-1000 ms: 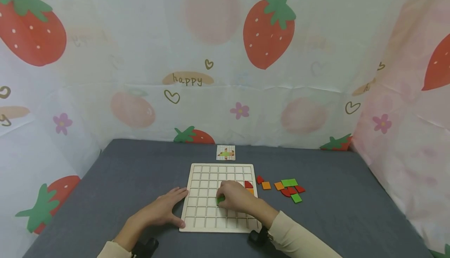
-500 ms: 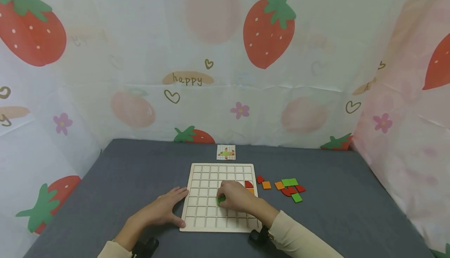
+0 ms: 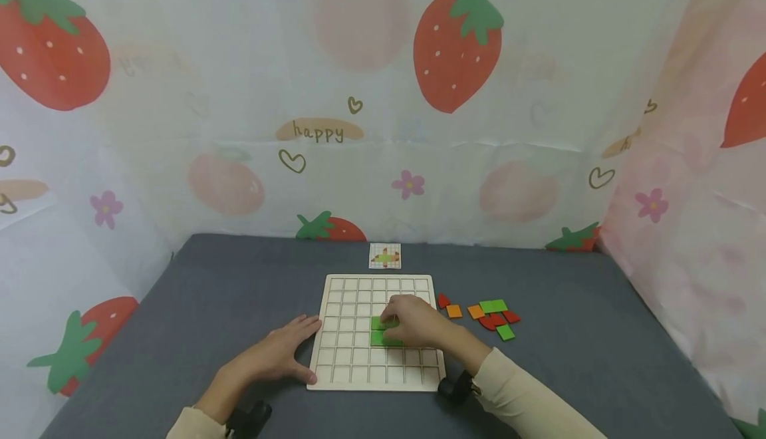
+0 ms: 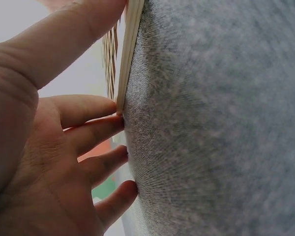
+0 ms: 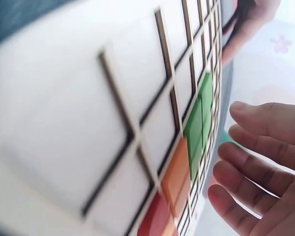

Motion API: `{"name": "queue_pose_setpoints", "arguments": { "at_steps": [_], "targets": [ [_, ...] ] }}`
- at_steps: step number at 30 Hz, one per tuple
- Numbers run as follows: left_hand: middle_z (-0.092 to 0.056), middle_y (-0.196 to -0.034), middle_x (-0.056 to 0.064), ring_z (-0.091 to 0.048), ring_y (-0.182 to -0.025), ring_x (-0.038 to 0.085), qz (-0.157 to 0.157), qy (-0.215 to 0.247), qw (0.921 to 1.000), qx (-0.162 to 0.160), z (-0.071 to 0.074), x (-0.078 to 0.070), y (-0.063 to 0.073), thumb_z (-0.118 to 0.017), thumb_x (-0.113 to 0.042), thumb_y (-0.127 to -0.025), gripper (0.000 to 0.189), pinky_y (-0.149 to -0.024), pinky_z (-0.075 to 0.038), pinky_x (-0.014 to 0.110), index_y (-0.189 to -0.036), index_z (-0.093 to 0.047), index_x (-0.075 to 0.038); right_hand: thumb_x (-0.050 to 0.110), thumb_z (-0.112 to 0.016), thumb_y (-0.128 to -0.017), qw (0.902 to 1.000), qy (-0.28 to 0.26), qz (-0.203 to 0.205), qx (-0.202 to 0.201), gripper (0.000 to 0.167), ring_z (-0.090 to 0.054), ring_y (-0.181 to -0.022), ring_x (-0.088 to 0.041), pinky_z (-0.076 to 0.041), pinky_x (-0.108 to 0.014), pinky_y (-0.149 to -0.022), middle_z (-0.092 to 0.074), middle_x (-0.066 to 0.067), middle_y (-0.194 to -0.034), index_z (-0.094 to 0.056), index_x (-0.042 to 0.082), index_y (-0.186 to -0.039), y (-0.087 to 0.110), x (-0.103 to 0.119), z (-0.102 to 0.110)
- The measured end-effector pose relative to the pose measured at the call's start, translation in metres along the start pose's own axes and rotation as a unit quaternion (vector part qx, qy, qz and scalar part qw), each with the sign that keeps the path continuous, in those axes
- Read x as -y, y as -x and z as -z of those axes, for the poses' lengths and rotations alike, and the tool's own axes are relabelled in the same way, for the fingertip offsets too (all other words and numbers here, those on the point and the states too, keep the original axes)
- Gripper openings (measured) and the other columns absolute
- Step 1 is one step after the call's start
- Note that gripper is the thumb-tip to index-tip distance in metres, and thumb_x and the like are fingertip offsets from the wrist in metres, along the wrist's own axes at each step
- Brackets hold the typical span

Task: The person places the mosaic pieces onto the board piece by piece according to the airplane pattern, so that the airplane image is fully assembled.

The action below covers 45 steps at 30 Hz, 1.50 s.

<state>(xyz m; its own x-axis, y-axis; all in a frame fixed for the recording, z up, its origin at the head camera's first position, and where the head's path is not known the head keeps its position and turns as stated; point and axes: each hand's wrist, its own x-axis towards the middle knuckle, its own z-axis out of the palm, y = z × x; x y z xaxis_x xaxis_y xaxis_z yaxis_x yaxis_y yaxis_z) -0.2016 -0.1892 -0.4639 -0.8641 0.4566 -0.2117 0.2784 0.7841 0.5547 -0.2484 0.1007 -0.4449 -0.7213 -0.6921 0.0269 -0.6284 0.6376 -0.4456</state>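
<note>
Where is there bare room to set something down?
Bare table lies right of the loose tiles and left of the left hand. On the board, the left columns are bare. It's crowded beside the board's right edge, where loose tiles lie close, and around the right hand, above the green tiles.

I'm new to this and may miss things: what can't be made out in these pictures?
Head view: the right hand hides the orange piece and red piece on the board.
Head view: fine detail on the card is too small.
Right wrist view: the bottom edge cuts into the red piece.
Left wrist view: the frame's edges crop the left hand, thumb tip included.
</note>
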Motion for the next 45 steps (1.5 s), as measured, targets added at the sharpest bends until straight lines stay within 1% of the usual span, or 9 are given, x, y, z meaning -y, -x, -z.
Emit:
{"name": "queue_pose_setpoints", "arguments": {
  "at_steps": [3,7,14,18,24,30,37,41,45],
  "targets": [
    [-0.036,-0.154,0.022,-0.024,-0.146,0.046,-0.004,-0.003,1.0,-0.005,0.001,0.0,-0.001,-0.085,-0.038,-0.069,0.101,-0.109,-0.024,0.068,-0.147,-0.037,0.004,0.013,-0.069,-0.086,0.9999,-0.008,-0.006,-0.007,0.02,-0.062,-0.084,-0.019,-0.052,-0.026,-0.073,-0.067,-0.006,-0.098,-0.075,0.004,-0.104,0.004,-0.008,0.01],
    [-0.036,-0.154,0.022,-0.024,-0.146,0.045,-0.006,-0.003,1.0,-0.006,0.001,0.001,-0.002,-0.085,-0.038,-0.069,0.1,-0.11,-0.025,0.067,-0.147,-0.037,0.004,0.013,-0.068,-0.088,0.9995,-0.013,-0.022,-0.018,0.02,-0.06,-0.081,-0.016,-0.05,-0.025,-0.07,-0.067,-0.007,-0.097,-0.074,0.003,-0.104,0.013,-0.023,0.021],
    [-0.037,-0.153,0.023,-0.025,-0.145,0.047,-0.01,0.001,1.0,0.0,0.0,0.002,-0.001,-0.085,-0.039,-0.069,0.101,-0.109,-0.025,0.068,-0.146,-0.037,0.005,0.013,-0.071,-0.087,0.9956,0.008,-0.08,-0.049,0.018,-0.052,-0.075,-0.011,-0.046,-0.024,-0.065,-0.064,-0.006,-0.091,-0.074,0.002,-0.102,0.028,-0.049,0.037],
    [-0.037,-0.153,0.023,-0.025,-0.145,0.047,-0.006,0.003,1.0,0.002,-0.002,0.003,0.0,-0.085,-0.038,-0.069,0.1,-0.109,-0.025,0.067,-0.147,-0.037,0.005,0.012,-0.071,-0.086,0.9911,0.001,-0.116,-0.064,0.019,-0.054,-0.079,-0.013,-0.048,-0.028,-0.068,-0.063,-0.006,-0.091,-0.074,0.002,-0.103,0.039,-0.064,0.044],
    [-0.037,-0.153,0.024,-0.025,-0.144,0.048,-0.011,0.003,0.9999,-0.005,0.001,-0.001,0.001,-0.085,-0.036,-0.068,0.099,-0.107,-0.025,0.069,-0.146,-0.038,0.005,0.011,-0.07,-0.087,0.9874,-0.009,-0.139,-0.074,0.023,-0.057,-0.09,-0.019,-0.051,-0.038,-0.078,-0.065,-0.007,-0.099,-0.072,0.003,-0.109,0.055,-0.087,0.055],
    [-0.036,-0.154,0.023,-0.023,-0.145,0.047,-0.009,0.005,0.9999,0.003,0.002,-0.001,0.0,-0.085,-0.037,-0.069,0.1,-0.108,-0.024,0.069,-0.147,-0.037,0.005,0.009,-0.069,-0.087,0.986,-0.005,-0.15,-0.072,0.026,-0.059,-0.094,-0.026,-0.052,-0.044,-0.08,-0.064,-0.012,-0.103,-0.071,-0.001,-0.111,0.071,-0.104,0.06],
    [-0.035,-0.154,0.023,-0.023,-0.146,0.047,-0.005,0.005,0.9999,0.009,-0.002,0.001,0.0,-0.085,-0.038,-0.069,0.101,-0.108,-0.024,0.069,-0.147,-0.036,0.004,0.009,-0.07,-0.087,0.9817,-0.012,-0.18,-0.06,0.027,-0.06,-0.097,-0.029,-0.052,-0.046,-0.082,-0.065,-0.012,-0.105,-0.07,-0.001,-0.111,0.088,-0.124,0.06],
    [-0.035,-0.154,0.023,-0.023,-0.146,0.046,-0.003,0.007,1.0,0.003,-0.002,0.0,0.0,-0.085,-0.037,-0.069,0.101,-0.109,-0.024,0.069,-0.147,-0.036,0.004,0.009,-0.07,-0.086,0.9804,-0.017,-0.188,-0.057,0.029,-0.062,-0.098,-0.032,-0.054,-0.046,-0.082,-0.065,-0.013,-0.106,-0.069,-0.003,-0.112,0.094,-0.131,0.063],
    [-0.035,-0.155,0.022,-0.023,-0.146,0.045,0.0,0.007,1.0,0.0,-0.001,-0.001,0.0,-0.085,-0.036,-0.068,0.101,-0.11,-0.023,0.068,-0.147,-0.037,0.004,0.006,-0.071,-0.085,0.9816,-0.004,-0.184,-0.05,0.027,-0.063,-0.097,-0.034,-0.054,-0.046,-0.08,-0.065,-0.016,-0.105,-0.069,-0.004,-0.11,0.096,-0.136,0.065]
  ]
}}
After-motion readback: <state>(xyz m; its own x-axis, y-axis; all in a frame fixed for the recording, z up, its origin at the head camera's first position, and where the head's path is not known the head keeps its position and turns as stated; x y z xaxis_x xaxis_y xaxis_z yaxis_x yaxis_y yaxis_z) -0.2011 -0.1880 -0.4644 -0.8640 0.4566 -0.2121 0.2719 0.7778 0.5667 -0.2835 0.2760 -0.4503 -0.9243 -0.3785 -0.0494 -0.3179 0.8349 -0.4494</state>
